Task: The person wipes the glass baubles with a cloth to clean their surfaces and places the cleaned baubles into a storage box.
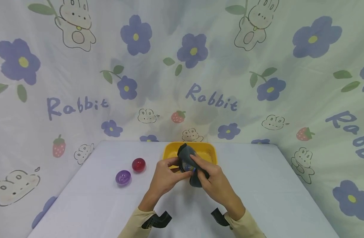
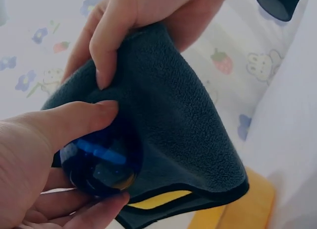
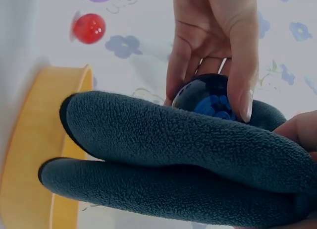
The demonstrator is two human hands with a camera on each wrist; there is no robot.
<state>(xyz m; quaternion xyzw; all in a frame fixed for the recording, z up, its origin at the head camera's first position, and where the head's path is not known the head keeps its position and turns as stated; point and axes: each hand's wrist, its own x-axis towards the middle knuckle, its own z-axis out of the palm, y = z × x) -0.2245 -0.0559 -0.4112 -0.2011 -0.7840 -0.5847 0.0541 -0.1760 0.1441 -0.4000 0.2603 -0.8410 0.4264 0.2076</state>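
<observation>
A clear blue ball (image 2: pixel 99 164) sits between the thumb and fingers of my left hand (image 1: pixel 165 177), which grips it from the side. In my right hand (image 1: pixel 213 180) is a folded dark grey-blue towel (image 1: pixel 186 153) with black edging, pinched between thumb and fingers. The towel (image 2: pixel 173 120) lies against the back of the ball in the left wrist view. Seen from the right wrist, the towel (image 3: pixel 163 130) hangs in two thick folds and hides the ball's lower part. Both hands are held up in front of a yellow tray (image 1: pixel 210 152).
On the white table (image 1: pixel 259 191), left of the hands, are a shiny red ball (image 1: pixel 138 165) and a round purple piece (image 1: pixel 123 178). A curtain (image 1: pixel 158 72) printed with rabbits and flowers hangs behind the table.
</observation>
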